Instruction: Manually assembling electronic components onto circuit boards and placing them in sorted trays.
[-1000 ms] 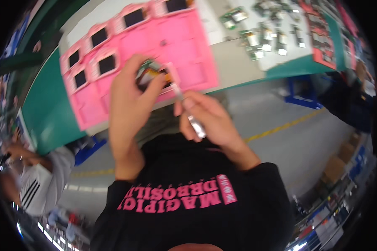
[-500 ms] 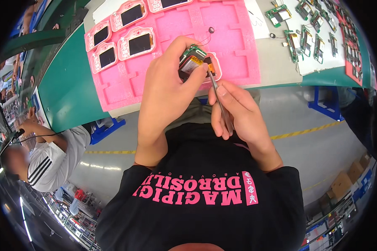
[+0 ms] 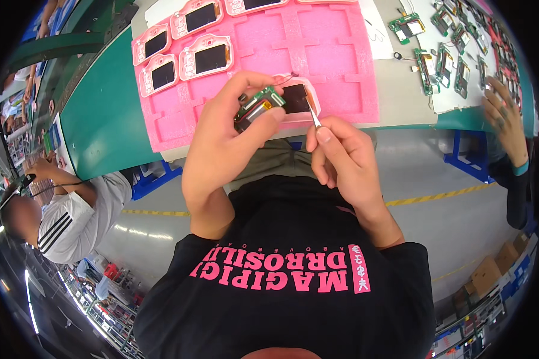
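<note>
My left hand (image 3: 218, 134) is closed around a green circuit board (image 3: 270, 96) with a silver, yellow-ended battery (image 3: 254, 112) on it, thumb pressing the near side. Beneath and just right of the board, a pink-white casing (image 3: 315, 90) with a dark screen (image 3: 294, 99) lies in the foam tray. My right hand (image 3: 344, 149) pinches metal tweezers (image 3: 315, 118), whose tips are at the orange ribbon (image 3: 309, 99) along the screen's right side. A thin wire (image 3: 287, 78) with a small dark end lies over the casing's top edge.
The pink foam tray (image 3: 359, 84) holds several more casings with screens (image 3: 211, 58) at its left and far side. Several circuit boards with batteries (image 3: 426, 72) lie on white sheets to the right. A co-worker's hand (image 3: 506, 119) reaches in there; another person (image 3: 72, 221) sits at left.
My left hand has shifted left with the circuit board, uncovering more of the screen. The tweezers have moved slightly right, to the ribbon. A co-worker's hand has come into view at right.
</note>
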A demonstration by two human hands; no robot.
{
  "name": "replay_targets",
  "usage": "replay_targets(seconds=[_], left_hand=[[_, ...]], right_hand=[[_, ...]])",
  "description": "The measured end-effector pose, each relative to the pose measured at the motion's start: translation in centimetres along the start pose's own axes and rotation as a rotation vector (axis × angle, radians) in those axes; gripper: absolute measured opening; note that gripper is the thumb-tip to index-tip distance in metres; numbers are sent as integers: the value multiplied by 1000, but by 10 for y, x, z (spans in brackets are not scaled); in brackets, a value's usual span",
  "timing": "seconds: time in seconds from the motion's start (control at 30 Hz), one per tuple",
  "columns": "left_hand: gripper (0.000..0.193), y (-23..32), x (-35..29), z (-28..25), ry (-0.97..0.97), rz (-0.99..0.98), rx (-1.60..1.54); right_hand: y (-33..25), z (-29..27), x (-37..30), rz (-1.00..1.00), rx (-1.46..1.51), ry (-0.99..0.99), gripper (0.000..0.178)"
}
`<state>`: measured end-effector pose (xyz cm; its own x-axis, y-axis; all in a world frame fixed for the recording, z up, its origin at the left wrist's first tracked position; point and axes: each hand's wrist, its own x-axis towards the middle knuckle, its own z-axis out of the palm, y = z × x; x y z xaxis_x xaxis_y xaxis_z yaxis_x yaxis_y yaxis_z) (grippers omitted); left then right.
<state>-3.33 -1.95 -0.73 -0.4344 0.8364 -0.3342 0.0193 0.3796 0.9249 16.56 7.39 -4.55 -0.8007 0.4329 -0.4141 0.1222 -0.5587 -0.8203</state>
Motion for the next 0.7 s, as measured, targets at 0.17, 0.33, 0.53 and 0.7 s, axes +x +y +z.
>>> replay_targets(seconds=[0.17, 0.33, 0.53, 0.7], left_hand=[[30, -5, -10, -1, -77, -127, -104], [31, -9, -12, 4, -68, -60, -128], [30, -10, -10, 6, -56, -27, -105], [29, -11, -11, 8, -45, -19, -103]], right_hand=[[7, 7, -4, -131, -195, 87, 17], [11, 11, -5, -211, -351, 180, 11], [13, 12, -6, -263, -440, 216, 10], [16, 11, -6, -268, -480, 224, 10]])
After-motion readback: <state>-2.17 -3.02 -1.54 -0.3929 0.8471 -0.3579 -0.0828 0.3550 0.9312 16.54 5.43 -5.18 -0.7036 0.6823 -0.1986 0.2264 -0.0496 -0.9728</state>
